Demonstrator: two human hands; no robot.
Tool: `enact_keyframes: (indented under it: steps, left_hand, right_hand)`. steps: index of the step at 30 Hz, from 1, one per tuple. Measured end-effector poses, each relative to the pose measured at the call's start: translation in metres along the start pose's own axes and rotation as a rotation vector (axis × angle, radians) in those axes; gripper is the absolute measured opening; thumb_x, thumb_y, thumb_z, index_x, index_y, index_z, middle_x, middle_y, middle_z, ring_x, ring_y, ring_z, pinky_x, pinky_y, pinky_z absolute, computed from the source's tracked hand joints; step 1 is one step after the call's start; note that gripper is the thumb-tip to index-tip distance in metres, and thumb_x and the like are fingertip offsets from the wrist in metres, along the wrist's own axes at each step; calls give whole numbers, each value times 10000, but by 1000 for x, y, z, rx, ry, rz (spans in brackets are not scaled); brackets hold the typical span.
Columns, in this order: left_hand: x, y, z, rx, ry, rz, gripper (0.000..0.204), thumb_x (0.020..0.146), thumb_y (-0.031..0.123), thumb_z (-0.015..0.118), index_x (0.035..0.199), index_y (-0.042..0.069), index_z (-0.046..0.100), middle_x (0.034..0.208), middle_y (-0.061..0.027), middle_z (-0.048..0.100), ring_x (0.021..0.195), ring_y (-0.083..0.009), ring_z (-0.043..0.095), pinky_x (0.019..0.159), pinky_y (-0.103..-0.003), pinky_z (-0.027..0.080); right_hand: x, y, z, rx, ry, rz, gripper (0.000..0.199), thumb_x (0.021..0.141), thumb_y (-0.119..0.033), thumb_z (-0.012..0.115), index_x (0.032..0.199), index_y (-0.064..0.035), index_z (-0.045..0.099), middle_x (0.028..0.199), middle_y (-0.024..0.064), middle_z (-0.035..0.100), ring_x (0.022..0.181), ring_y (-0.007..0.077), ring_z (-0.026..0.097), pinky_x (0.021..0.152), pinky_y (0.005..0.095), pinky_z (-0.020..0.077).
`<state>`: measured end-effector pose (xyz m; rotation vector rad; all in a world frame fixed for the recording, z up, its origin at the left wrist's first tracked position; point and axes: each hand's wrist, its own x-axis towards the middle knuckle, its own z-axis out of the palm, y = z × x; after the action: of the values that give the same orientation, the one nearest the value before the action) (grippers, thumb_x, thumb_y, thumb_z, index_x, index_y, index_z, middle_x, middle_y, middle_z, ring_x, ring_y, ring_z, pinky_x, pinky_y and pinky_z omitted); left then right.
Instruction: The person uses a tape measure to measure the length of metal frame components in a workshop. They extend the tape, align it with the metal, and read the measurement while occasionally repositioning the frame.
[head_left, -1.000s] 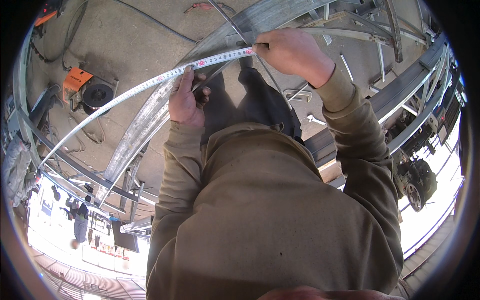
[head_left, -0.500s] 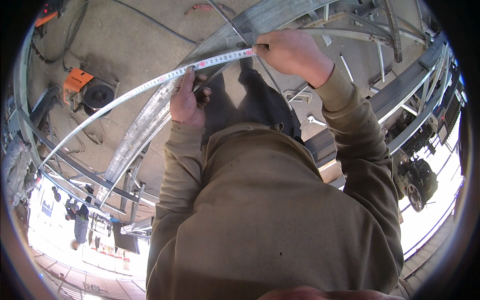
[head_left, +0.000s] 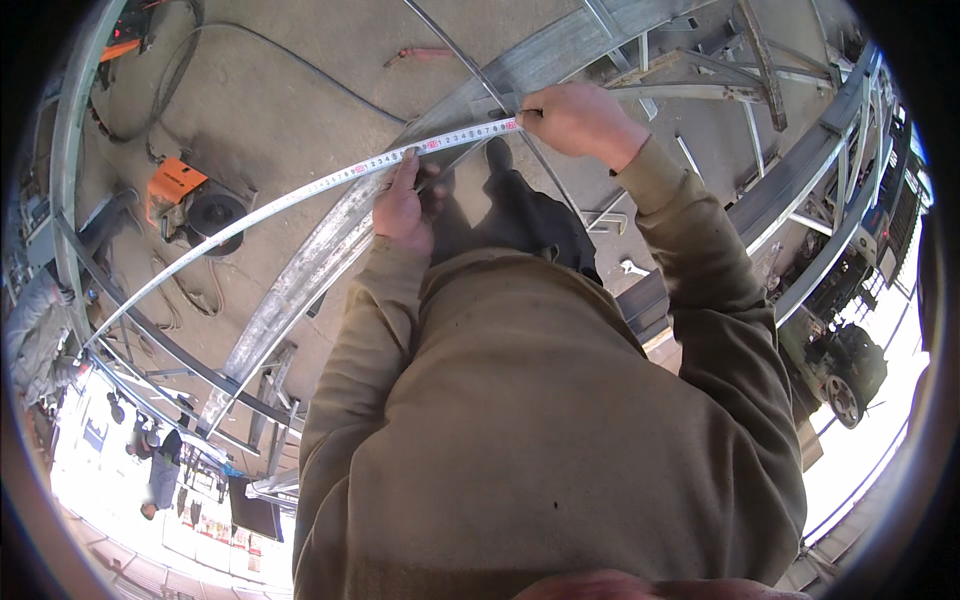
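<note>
A white tape measure blade [head_left: 262, 212] with black and red marks runs in a long arc from the far left to my hands. My right hand [head_left: 585, 120] pinches its near end between thumb and fingers. With its thumb up against the blade's lower edge and the fingers curled, my left hand [head_left: 405, 212] holds the tape a little further left. Below the blade lies a wide curved grey steel beam [head_left: 290, 288]. A thin metal rod [head_left: 455, 47] crosses the beam close to my right hand. The tape's far end is by another person's grey sleeve [head_left: 40, 325]; their grip is unclear.
An orange machine [head_left: 178, 188] with a dark wire spool [head_left: 217, 222] stands on the floor at left. A black cable [head_left: 290, 55] loops behind it. Steel trusses [head_left: 745, 215] and an engine-like machine [head_left: 850, 365] are at right. A wrench [head_left: 633, 268] lies near my leg.
The view has shifted, so the floor things sit lower and further right. My left hand has moved slightly right along with the tape; both hands keep their hold.
</note>
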<state>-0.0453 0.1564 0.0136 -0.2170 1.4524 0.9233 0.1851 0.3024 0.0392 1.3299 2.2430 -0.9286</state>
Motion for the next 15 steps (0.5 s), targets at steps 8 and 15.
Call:
enact_keyframes:
  steps: [8,15]
  left_hand:
    - [4,-5,-4,-2,-34,36,244,1043,370,624,1089,130,634,914,-5,655,676,-118,588,542,-254,447]
    - [1,-4,-1,-59,-36,47,204,1040,324,629,1074,124,637,908,-14,666,657,-127,603,514,-255,445]
  right_hand:
    - [0,0,2,-1,-2,11,301,984,-400,569,1027,-152,734,981,117,728,955,382,680,800,505,541]
    - [0,-1,-3,-1,-59,24,333,976,-387,543,1076,-147,750,1077,121,741,1056,372,684,878,496,543]
